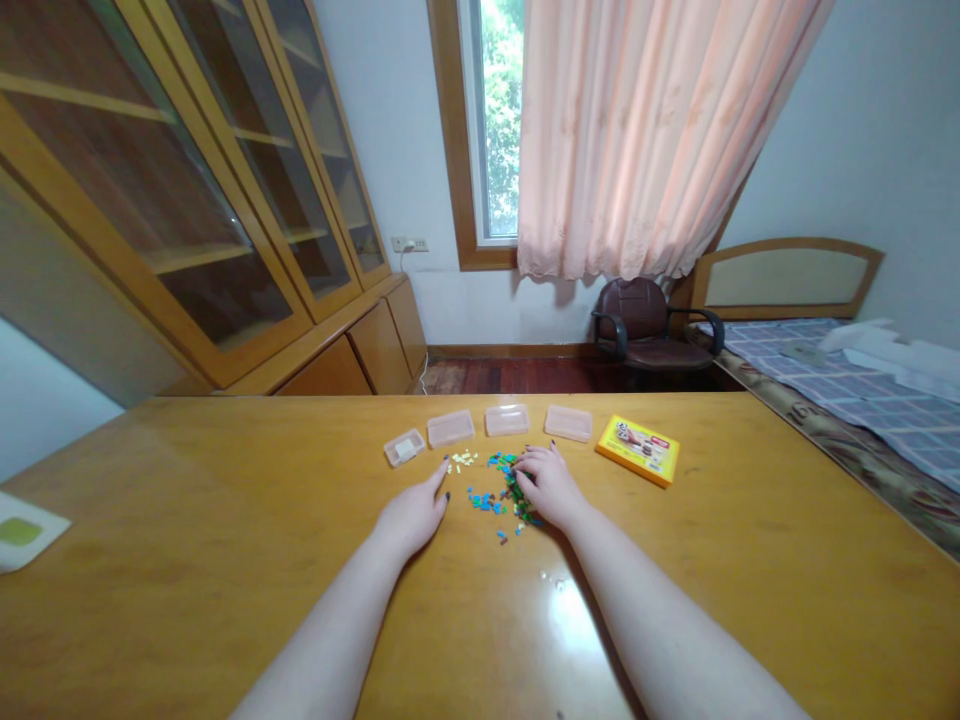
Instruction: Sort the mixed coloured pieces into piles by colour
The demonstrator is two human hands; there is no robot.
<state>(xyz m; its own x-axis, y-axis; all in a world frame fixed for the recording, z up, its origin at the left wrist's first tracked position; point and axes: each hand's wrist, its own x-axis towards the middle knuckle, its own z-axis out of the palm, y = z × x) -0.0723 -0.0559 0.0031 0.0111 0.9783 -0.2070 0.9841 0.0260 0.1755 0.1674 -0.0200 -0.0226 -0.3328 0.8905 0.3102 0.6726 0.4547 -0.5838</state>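
Small pieces [495,492] too tiny to tell shape or kind (just blue, green, pale specks). Right hand [551,485] covers part of the heap; can't tell whether its fingers pinch one. Left forearm [330,640] and right forearm [660,630] cut by bottom edge. Pale contents of leftmost clear box [404,447] unclear. Yellow box [638,449] print unreadable. Paper [21,530] cut by left edge, bed [862,395] by right.

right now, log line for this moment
left hand: resting on yellow wooden table | right hand: on small coloured plastic bricks | four clear plastic boxes behind
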